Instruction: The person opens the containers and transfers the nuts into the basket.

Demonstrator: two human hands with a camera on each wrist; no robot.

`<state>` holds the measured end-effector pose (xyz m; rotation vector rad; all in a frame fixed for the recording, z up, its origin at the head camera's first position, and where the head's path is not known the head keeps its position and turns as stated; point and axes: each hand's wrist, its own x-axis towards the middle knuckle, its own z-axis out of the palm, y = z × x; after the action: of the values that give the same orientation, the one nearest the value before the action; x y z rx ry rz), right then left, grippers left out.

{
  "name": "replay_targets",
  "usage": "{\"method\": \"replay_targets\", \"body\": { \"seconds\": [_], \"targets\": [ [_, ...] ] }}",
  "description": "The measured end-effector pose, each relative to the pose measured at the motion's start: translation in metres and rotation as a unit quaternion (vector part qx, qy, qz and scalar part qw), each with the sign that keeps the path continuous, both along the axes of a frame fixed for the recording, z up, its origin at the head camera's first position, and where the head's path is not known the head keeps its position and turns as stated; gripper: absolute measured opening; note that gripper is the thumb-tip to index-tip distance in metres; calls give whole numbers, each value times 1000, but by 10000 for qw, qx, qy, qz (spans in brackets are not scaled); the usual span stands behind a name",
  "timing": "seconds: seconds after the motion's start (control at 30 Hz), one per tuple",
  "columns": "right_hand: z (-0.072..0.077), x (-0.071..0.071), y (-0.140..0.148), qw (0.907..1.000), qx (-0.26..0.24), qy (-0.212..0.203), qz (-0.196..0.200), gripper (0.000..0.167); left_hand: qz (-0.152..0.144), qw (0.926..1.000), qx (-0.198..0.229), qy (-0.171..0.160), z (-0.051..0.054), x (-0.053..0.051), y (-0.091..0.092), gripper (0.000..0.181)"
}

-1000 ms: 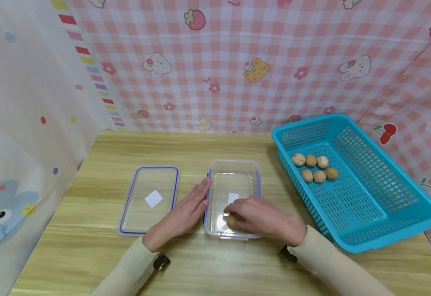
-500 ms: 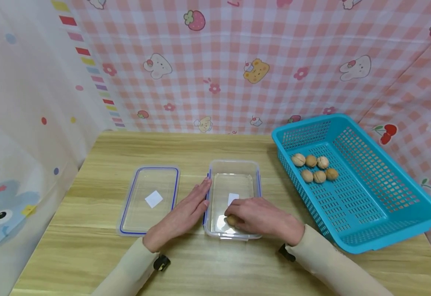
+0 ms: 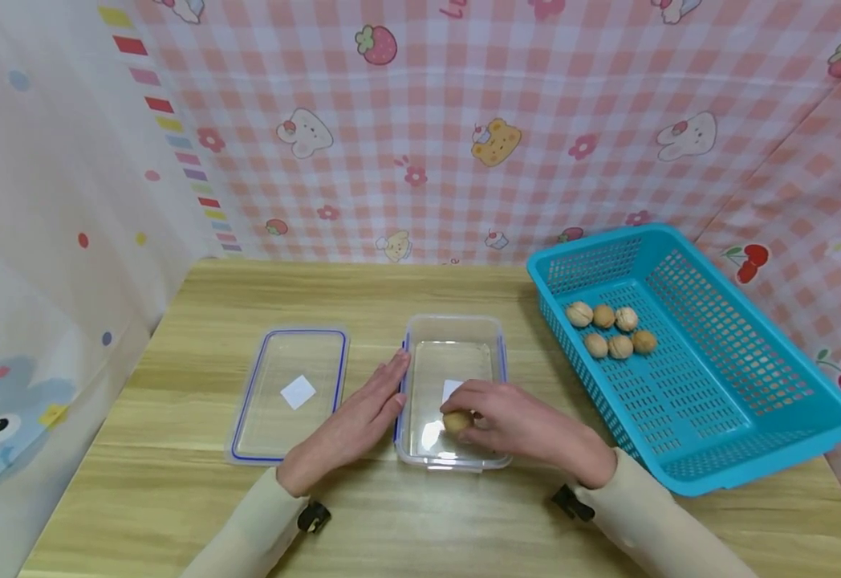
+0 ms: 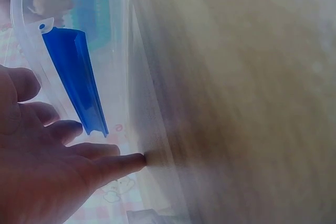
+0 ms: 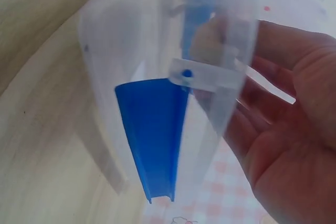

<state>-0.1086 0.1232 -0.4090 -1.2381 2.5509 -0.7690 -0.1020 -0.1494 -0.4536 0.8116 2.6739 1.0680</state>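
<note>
A clear plastic food container (image 3: 457,327) with blue side clips stands lidless on the table. My right hand (image 3: 507,413) reaches over its right side and pinches a walnut (image 3: 457,421) between thumb and fingers, inside the front half of the box. Through the cloudy wall in the right wrist view, the walnut (image 5: 209,40) shows only blurred. Fingers straight, my left hand (image 3: 355,421) rests against the container's left wall. Beside that wall, the left wrist view shows a hanging blue clip (image 4: 76,77) near the fingers.
A clear lid with a blue seal (image 3: 298,433) lies flat left of the container. On the right stands a blue perforated basket (image 3: 724,385), with several walnuts (image 3: 619,347) at its left side. A checked cloth (image 3: 392,96) hangs behind the wooden table (image 3: 363,530).
Slightly raised from the container's floor, the walnut in my right hand now shows more between the fingers. My left hand keeps its place on the wall. The head view has tilted a little.
</note>
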Motion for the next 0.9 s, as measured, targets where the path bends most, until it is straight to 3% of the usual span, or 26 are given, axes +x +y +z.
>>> {"method": "replay_targets", "body": {
  "seconds": [0.33, 0.57, 0.73, 0.9],
  "targets": [
    [12, 9, 17, 9980, -556, 56, -281, 32, 29, 10000, -8, -12, 0, 0, 1, 58],
    [25, 17, 31, 9923, -1098, -273, -507, 33, 34, 10000, 50, 33, -1, 0, 1, 57],
    [37, 22, 44, 9846, -1639, -7, -610, 37, 39, 10000, 44, 16, -1, 0, 1, 57],
    [49, 27, 58, 9797, -1788, 222, -879, 40, 39, 10000, 26, 22, -1, 0, 1, 58]
  ]
}}
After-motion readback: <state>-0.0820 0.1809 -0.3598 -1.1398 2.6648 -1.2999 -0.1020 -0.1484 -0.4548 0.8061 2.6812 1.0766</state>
